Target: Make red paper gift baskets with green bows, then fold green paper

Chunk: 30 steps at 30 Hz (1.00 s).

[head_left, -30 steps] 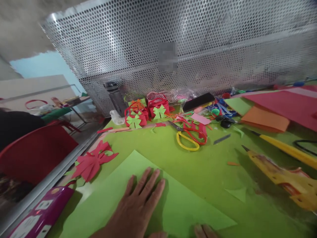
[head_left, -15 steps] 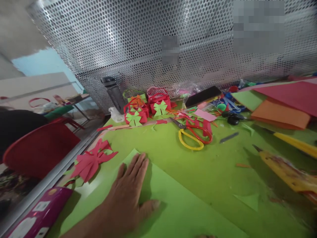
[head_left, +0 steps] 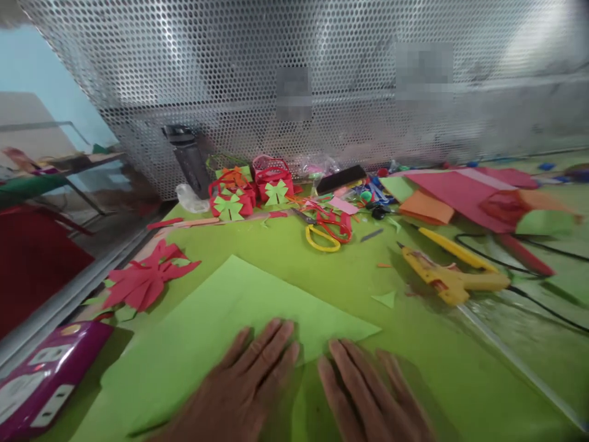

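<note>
A large sheet of light green paper (head_left: 197, 325) lies on the green tabletop, one corner pointing away from me. My left hand (head_left: 248, 380) rests flat on its near part, fingers stretched out. Beside it, my right hand (head_left: 368, 393) lies with fingers spread, the fingertips at the sheet's near right edge. Neither hand grips anything. To the left of the sheet sit red cut-paper petals (head_left: 145, 276) and a purple power strip (head_left: 50, 374). Scissors (head_left: 324, 236) with one yellow and one red handle lie beyond the sheet.
A yellow glue gun (head_left: 453, 276) with a long glue stick lies at right, near a yellow cutter (head_left: 455, 248). Small red paper baskets (head_left: 273, 184) with green bows and a dark bottle (head_left: 188, 159) stand at the back. Coloured paper sheets (head_left: 460, 190) are piled at far right.
My left hand has slid back from the sheet's far corner toward me. My right hand has come into view on the right. The camera view has turned to the right.
</note>
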### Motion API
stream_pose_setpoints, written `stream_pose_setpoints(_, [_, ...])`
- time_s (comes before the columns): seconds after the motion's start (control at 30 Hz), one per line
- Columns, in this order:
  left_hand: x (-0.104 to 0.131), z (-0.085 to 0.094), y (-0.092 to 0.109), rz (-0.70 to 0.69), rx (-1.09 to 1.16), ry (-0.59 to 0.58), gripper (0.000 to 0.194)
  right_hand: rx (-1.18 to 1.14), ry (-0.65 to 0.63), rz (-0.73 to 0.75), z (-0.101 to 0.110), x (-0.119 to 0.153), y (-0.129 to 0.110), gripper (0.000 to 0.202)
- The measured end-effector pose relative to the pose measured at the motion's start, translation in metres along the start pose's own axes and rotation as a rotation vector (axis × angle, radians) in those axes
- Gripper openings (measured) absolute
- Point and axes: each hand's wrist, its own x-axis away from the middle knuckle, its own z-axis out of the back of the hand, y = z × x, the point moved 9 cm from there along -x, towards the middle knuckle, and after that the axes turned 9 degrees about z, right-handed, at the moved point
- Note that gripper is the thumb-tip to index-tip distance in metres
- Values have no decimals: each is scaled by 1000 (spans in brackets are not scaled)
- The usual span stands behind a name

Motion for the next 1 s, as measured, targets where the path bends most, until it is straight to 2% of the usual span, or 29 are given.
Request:
stream_pose_setpoints(0.07, [-2,-1,-2,13,8,17,63,2,18,21,3,-10,-1,39])
stream_pose_setpoints(0.13, [-3,2,-2,4,3,32,65,-11,23,-37,3,-20,1,35])
stream_pose_setpoints(0.2, [-3,9,0,-25,-8,72,74,-40,29,-121,2,-27,3,31])
stream_pose_setpoints(0.27, [0,14,4,-61,-16,120,83,-82,33,-155,2,-30,4,37])
stream_pose_setpoints(0.37, [3,13,5,-67,-9,190,86,-95,81,-194,9,-22,13,57])
stream_pose_setpoints(0.47, [3,12,-1,-33,3,251,81,-46,82,-243,16,-6,31,63])
stream_pose_setpoints(0.6, [5,15,7,-134,19,163,83,-10,4,-260,17,12,53,63])
stream_pose_setpoints(0.8, [7,29,8,-80,120,75,82,45,-40,-346,26,20,72,68])
stream_pose_setpoints(0.9, [0,28,10,-52,185,33,83,72,27,-297,34,10,61,66])
stream_pose_setpoints(1.0, [-12,32,19,-47,241,-19,83,22,55,-91,28,-3,32,58])
